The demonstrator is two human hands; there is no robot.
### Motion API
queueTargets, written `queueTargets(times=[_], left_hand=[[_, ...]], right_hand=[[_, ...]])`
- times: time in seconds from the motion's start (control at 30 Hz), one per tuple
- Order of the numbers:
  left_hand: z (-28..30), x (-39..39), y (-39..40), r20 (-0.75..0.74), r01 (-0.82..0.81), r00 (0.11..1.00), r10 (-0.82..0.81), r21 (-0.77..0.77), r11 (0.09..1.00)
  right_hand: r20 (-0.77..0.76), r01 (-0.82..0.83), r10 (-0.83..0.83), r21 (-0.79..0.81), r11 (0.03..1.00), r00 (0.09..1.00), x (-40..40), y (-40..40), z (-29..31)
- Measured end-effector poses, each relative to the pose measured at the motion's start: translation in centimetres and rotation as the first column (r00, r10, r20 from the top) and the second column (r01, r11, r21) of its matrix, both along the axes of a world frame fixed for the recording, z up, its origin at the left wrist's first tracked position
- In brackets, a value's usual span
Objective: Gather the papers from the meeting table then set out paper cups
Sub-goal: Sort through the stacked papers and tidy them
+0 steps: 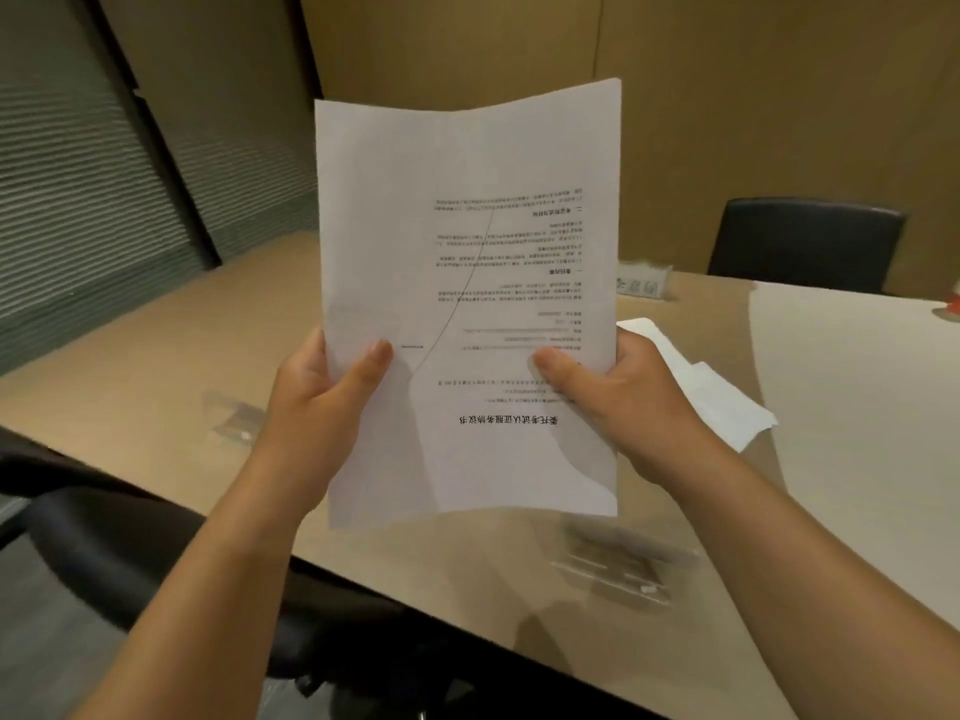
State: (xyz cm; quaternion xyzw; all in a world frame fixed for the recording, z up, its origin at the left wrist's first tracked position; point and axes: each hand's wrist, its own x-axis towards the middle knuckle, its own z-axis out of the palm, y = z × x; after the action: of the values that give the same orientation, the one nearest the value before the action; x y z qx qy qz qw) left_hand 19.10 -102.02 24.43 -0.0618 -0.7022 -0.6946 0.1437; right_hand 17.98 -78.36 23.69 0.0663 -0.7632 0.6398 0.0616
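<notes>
I hold a stack of white printed papers (467, 241) upright above the meeting table (156, 356), the print upside down to me. My left hand (322, 402) grips the stack's lower left edge with the thumb on the front. My right hand (608, 392) grips the lower right edge, thumb across the text. More loose white sheets (701, 387) lie on the table behind my right hand. No paper cups are in view.
Clear acrylic sign holders sit on the table at the left (234, 418), near right (618, 558) and far side (644, 278). A black chair (130, 553) stands below me, another (805, 241) across. A reddish object (953, 304) sits at the right edge.
</notes>
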Motion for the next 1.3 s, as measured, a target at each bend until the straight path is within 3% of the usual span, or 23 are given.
queueTargets(times=[0.27, 0.43, 0.8, 1.13, 1.23, 1.3], left_hand=[[0.0, -12.7, 2.7, -0.018, 0.287, 0.958, -0.286, 0.033, 0.957], [-0.8, -18.0, 6.6, 0.01, 0.383, 0.924, -0.383, 0.022, 0.924], [-4.8, -28.3, 18.8, 0.185, 0.447, 0.883, -0.432, -0.048, 0.893], [-12.7, -35.4, 23.5, 0.408, 0.512, 0.807, -0.428, -0.119, 0.851], [-16.0, -37.2, 24.1, 0.506, 0.515, 0.762, -0.404, -0.097, 0.852], [-18.2, -37.9, 24.2, 0.573, 0.512, 0.726, -0.379, -0.084, 0.855]], right_hand=[[0.008, 0.247, -0.247, -0.003, 0.969, 0.969, -5.8, 2.2, 1.3], [0.024, 0.356, -0.356, 0.01, 0.934, 0.934, -8.9, 5.5, 0.6], [0.164, 0.392, -0.385, -0.008, 0.92, 0.908, -17.9, 17.9, -3.9], [0.393, 0.438, -0.371, -0.092, 0.894, 0.841, -23.4, 21.2, -13.1], [0.507, 0.468, -0.35, -0.123, 0.875, 0.788, -25.2, 21.6, -16.4], [0.628, 0.553, -0.388, -0.082, 0.829, 0.675, -26.2, 22.3, -18.3]])
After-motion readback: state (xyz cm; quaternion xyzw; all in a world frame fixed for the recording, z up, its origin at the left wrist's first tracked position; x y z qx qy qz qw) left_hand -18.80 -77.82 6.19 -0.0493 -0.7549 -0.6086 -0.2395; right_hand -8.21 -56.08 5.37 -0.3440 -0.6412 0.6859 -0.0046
